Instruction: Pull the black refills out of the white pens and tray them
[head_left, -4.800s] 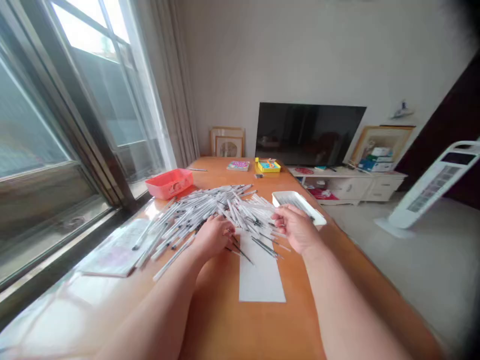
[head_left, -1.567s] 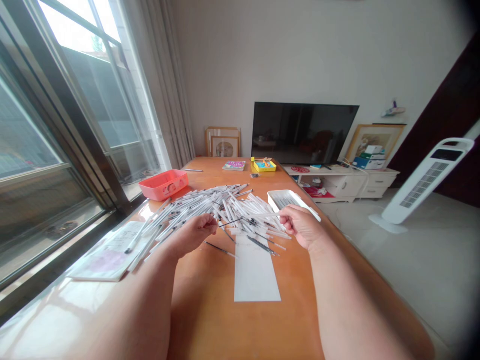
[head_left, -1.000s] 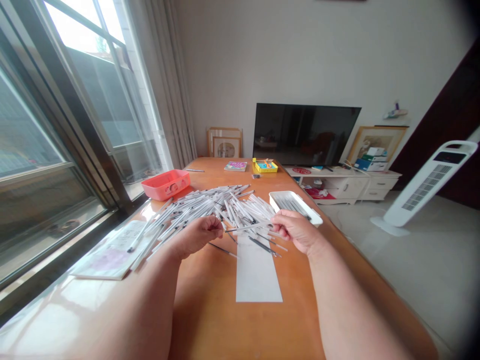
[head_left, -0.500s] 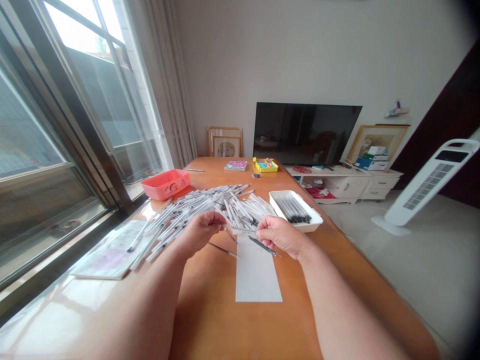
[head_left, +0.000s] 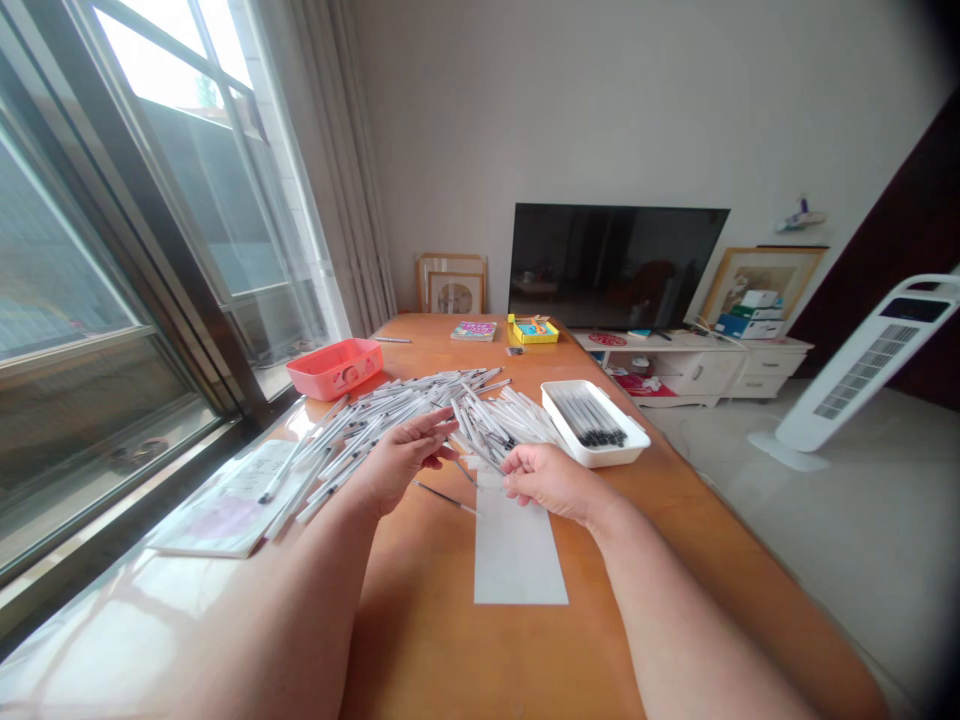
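My left hand (head_left: 409, 458) hovers at the near edge of a heap of pens (head_left: 420, 400), its fingers stretched forward and apart. I see nothing held in it. My right hand (head_left: 553, 482) is closed in a pinch on a thin pen (head_left: 489, 463), which points left from the fingertips; much of it is hidden. Below the fingers lies a white sheet of paper (head_left: 519, 560). A dark, thin pen refill (head_left: 444, 497) rests on the table between the hands. Beside the right hand, a white tray (head_left: 636, 440) holds several clear pens with black ends.
A red plastic basket (head_left: 334, 372) stands left behind the heap. A booklet (head_left: 225, 510) lies at the left under some pens. Farther back on the wooden table (head_left: 480, 660) are a yellow box (head_left: 534, 330) and a colourful book (head_left: 474, 331). A window (head_left: 150, 250) borders the left side.
My left hand has let go of the pen both hands were holding, and its fingers have opened out. The dark sticks under my right hand no longer show.
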